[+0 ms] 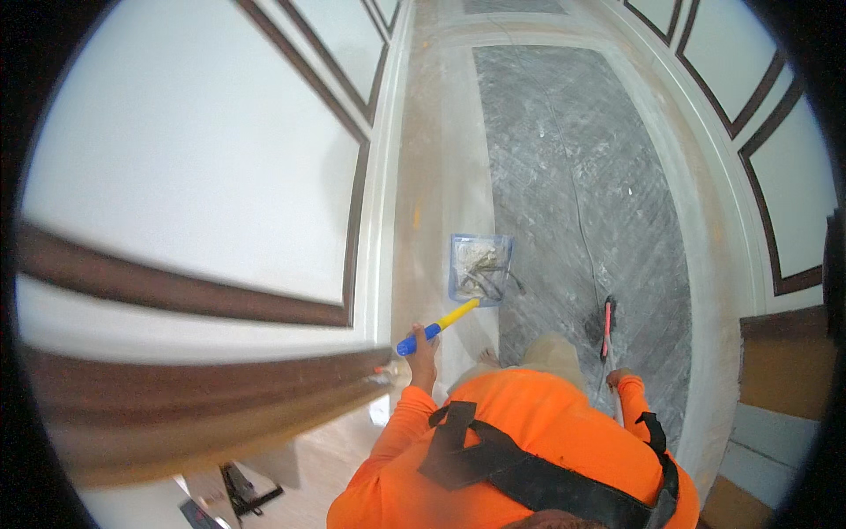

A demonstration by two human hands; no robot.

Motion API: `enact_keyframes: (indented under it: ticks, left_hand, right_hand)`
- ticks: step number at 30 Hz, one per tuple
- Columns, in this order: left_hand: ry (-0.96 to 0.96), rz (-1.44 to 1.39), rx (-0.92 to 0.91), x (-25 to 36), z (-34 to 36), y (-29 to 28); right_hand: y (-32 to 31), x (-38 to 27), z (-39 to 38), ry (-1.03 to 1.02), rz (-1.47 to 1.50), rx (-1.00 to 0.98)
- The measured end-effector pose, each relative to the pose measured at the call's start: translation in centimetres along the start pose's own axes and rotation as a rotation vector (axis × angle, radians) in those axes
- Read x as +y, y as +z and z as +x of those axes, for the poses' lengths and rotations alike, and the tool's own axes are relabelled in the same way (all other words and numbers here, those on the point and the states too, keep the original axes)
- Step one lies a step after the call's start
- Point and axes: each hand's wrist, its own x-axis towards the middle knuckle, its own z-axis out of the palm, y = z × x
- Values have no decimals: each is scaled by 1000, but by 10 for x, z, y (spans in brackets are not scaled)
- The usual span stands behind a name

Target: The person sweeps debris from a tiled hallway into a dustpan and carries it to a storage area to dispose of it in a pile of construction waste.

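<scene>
My left hand (424, 360) is closed around the yellow and blue handle (445, 324) of a long-handled dustpan. Its clear bluish pan (455, 263) is over the floor at the edge of the dark panel, and whitish debris with several dark strips (483, 275) lies in it. On the other side, my right hand (619, 377) is closed on the pale stick of a broom (607, 328). The broom has a red-pink head and dark bristles, which are against the dusty grey floor. The broom is apart from the dustpan, to its right.
A thin cable (577, 189) runs lengthwise over the dark, dust-streaked floor panel (546, 132). White walls with brown trim (357, 238) flank the corridor. At lower left is a brown ledge (220, 397), with a black metal item (242, 494) beyond it. Brown and grey steps (784, 379) stand at right.
</scene>
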Motion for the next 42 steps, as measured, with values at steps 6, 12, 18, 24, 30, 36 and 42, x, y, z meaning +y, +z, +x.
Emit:
enact_keyframes:
  ticks: [6,12,18,24,30,36,42]
  left_hand:
    - [4,11,-111,74,145,174]
    - [39,-31,-52,134,253,350]
    - [57,37,-64,166,351,474]
    - [94,62,-105,169,473,616]
    - [11,89,-127,210,617,772]
    - [51,171,-229,275,740,926]
    - [49,139,-228,314,877,1040]
  right_hand:
    - [-85,-134,74,17,73,-24]
    - [-217,-246,144,29,71,-96]
    - [-371,-335,200,41,32,-112]
    - [-509,-449,277,35,23,-100]
    - [-641,-600,322,13,84,-59]
    - [-742,-740,341,21,277,-47]
    - [-809,-881,446,26,327,-30]
